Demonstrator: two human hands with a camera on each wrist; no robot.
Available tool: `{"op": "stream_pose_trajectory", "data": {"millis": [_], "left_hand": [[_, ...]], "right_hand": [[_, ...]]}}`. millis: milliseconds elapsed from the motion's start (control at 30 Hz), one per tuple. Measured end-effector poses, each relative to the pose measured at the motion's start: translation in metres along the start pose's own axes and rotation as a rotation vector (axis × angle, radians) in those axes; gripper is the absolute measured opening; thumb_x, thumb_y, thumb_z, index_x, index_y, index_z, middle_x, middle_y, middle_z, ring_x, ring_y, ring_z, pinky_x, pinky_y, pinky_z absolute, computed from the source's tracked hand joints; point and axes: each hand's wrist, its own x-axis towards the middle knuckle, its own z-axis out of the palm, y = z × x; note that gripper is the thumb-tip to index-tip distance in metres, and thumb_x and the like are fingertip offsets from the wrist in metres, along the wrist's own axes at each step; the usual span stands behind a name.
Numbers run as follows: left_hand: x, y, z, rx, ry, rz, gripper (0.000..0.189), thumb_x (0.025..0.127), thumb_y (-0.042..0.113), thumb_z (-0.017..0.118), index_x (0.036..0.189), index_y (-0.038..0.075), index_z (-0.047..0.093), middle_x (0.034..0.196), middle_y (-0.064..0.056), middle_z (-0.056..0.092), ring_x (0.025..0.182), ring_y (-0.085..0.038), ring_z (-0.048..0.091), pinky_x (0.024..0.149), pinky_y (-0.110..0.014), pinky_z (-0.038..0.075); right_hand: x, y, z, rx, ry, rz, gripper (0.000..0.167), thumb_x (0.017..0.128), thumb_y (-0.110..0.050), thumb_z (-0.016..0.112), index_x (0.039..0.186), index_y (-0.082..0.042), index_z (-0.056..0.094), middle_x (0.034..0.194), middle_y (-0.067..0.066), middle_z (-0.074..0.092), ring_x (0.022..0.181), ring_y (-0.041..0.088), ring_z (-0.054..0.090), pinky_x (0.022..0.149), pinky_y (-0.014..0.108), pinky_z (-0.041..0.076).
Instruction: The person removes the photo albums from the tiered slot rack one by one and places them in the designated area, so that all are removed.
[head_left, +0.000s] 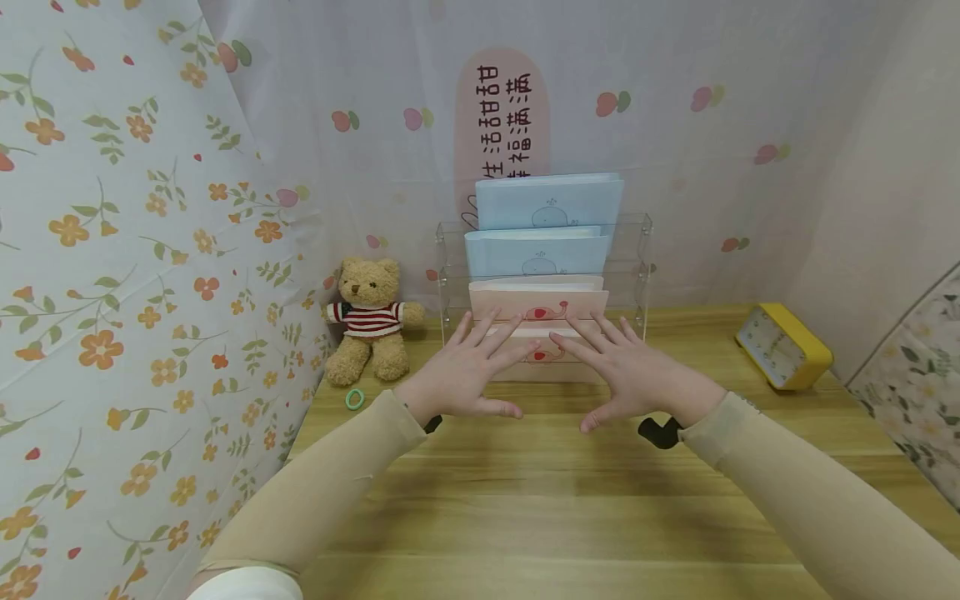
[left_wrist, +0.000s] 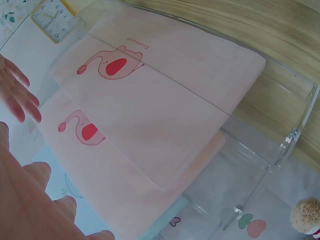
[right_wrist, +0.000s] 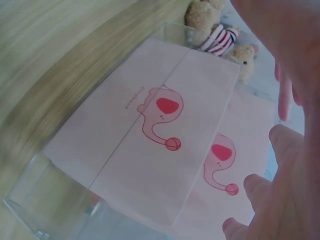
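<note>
My left hand (head_left: pixel 468 367) and right hand (head_left: pixel 630 367) hover in front of a clear acrylic rack (head_left: pixel 641 271), palms down and fingers spread. Neither holds anything. In the rack's tiers stand two pink booklets or folders with a red elephant drawing, the front one (left_wrist: pixel 165 105) lowest and another pink one (head_left: pixel 536 302) behind it. Farther back and higher are two light-blue ones with a whale drawing, a lower blue one (head_left: pixel 536 252) and a taller blue one (head_left: pixel 547 200). In both wrist views the fingers stay apart from the pink covers.
A teddy bear (head_left: pixel 369 321) in a striped shirt sits left of the rack, with a small green ring (head_left: pixel 355 399) before it. A yellow clock (head_left: pixel 783 346) stands at the right on the wooden table (head_left: pixel 525 517). Patterned curtains (head_left: pixel 112 292) hang at the left and back.
</note>
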Motion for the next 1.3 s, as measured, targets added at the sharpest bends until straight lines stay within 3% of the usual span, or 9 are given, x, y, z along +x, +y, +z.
{"op": "stream_pose_trajectory", "data": {"millis": [733, 833, 967, 1100, 1300], "left_hand": [[-0.004, -0.009, 0.006, -0.033, -0.022, -0.030, 0.105, 0.096, 0.085, 0.059, 0.178, 0.037, 0.015, 0.188, -0.012, 0.009, 0.173, -0.048, 0.004, 0.136, -0.076, 0.012], [-0.006, -0.013, 0.011, -0.078, -0.008, -0.081, 0.105, 0.096, 0.082, 0.061, 0.178, 0.037, 0.014, 0.188, -0.013, 0.009, 0.174, -0.045, 0.003, 0.137, -0.074, 0.011], [-0.009, -0.022, 0.022, -0.169, 0.070, -0.196, 0.102, 0.099, 0.075, 0.065, 0.178, 0.036, 0.015, 0.188, -0.013, 0.004, 0.174, -0.043, 0.003, 0.138, -0.072, 0.011], [-0.015, -0.030, 0.039, -0.247, 0.187, -0.315, 0.098, 0.101, 0.067, 0.070, 0.178, 0.030, 0.022, 0.188, -0.016, 0.004, 0.173, -0.048, 0.005, 0.139, -0.071, 0.011], [-0.022, -0.037, 0.066, -0.372, 0.328, -0.499, 0.090, 0.105, 0.053, 0.069, 0.177, 0.022, 0.025, 0.186, -0.023, 0.007, 0.171, -0.055, 0.006, 0.136, -0.074, 0.016]], "right_hand": [[0.008, -0.003, 0.004, 0.015, 0.042, 0.010, 0.133, 0.076, -0.080, 0.084, 0.177, -0.019, 0.024, 0.183, 0.025, 0.015, 0.164, 0.065, 0.016, 0.123, 0.090, 0.023], [0.011, 0.000, 0.009, 0.022, 0.127, 0.044, 0.125, 0.081, -0.074, 0.086, 0.176, -0.018, 0.027, 0.182, 0.026, 0.021, 0.164, 0.064, 0.020, 0.125, 0.085, 0.028], [0.015, 0.010, 0.024, 0.063, 0.309, 0.129, 0.109, 0.086, -0.056, 0.091, 0.172, -0.015, 0.037, 0.175, 0.023, 0.037, 0.156, 0.057, 0.040, 0.123, 0.077, 0.041], [0.016, 0.020, 0.040, 0.107, 0.472, 0.166, 0.091, 0.087, -0.038, 0.096, 0.160, -0.007, 0.052, 0.158, 0.025, 0.052, 0.137, 0.051, 0.057, 0.113, 0.071, 0.052], [0.018, 0.029, 0.058, 0.123, 0.612, 0.204, 0.077, 0.086, -0.030, 0.097, 0.145, 0.002, 0.060, 0.137, 0.028, 0.059, 0.115, 0.045, 0.063, 0.095, 0.060, 0.059]]}}
